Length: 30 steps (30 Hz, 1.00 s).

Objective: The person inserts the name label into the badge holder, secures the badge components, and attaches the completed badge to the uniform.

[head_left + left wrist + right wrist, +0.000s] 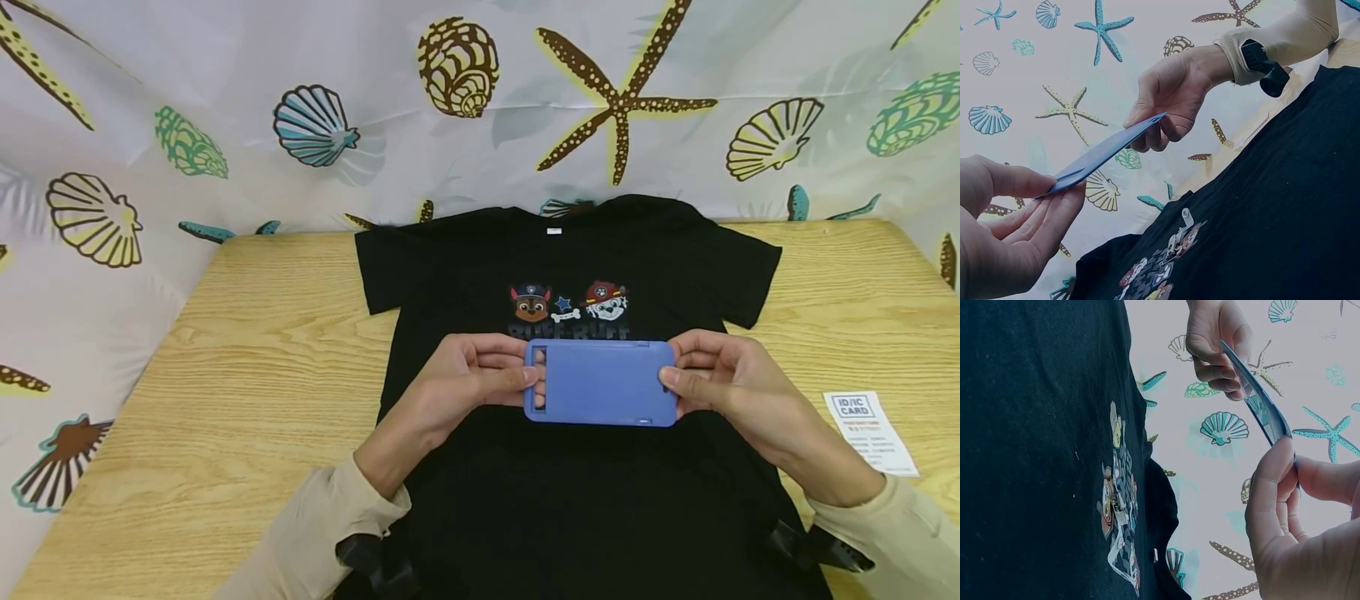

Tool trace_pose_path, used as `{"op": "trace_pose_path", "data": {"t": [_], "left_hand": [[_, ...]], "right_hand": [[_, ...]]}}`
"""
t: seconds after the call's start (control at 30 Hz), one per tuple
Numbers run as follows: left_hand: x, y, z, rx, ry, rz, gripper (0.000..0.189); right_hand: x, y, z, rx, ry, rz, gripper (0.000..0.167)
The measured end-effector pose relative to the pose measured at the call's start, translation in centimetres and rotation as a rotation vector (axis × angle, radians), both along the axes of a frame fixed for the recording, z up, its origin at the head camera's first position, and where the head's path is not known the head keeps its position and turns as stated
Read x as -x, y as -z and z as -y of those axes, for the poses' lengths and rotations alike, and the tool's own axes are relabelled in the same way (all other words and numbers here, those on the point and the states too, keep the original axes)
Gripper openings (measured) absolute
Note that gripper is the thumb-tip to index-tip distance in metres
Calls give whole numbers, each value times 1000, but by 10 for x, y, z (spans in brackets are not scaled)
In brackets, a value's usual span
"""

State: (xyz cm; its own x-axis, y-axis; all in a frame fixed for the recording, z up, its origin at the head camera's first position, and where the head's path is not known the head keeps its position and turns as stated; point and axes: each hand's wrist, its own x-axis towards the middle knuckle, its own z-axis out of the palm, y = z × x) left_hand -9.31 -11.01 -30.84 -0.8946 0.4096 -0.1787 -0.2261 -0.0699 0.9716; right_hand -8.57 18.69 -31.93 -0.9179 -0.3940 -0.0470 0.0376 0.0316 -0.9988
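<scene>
The hands (472, 379) (723, 379) have room leftward above the table (277, 358); a curtain (225, 58) blocks ahead.

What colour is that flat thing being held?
Blue. The rectangular, plastic-looking holder shows best in the head view.

Flat blue case (1105, 150), seen nearly edge-on, spanning two hands. The left hand (1013, 231), at 8 o'clock, pinches the near end, thumb above and fingers beneath; the right hand (1175, 94), just past 12 o'clock, holds the far end. Beyond it, toward 2 o'clock, a beige sleeve (1294, 40) bears a black strap (1263, 67). A black shirt (1266, 194) occupies 4 o'clock, its printed motif (1161, 257) at 6 o'clock. Shell-and-starfish cloth (1019, 140) forms the background.
</scene>
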Motion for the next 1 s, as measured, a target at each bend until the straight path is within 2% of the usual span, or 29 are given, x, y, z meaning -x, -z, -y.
{"op": "trace_pose_path", "data": {"t": [0.27,0.53,0.77,1.0], "left_hand": [[1,1,0,4,-5,-7,26],[0,2,-2,-16,-44,6,25],[0,3,-2,-36,-42,-18,26],[-1,4,-2,-42,-54,-10,28]], "right_hand": [[0,0,0,4,0,-8,7],[1,0,0,0,4,-7,7],[1,0,0,1,1,-12,7],[0,1,0,-6,7,-7,7]]}}
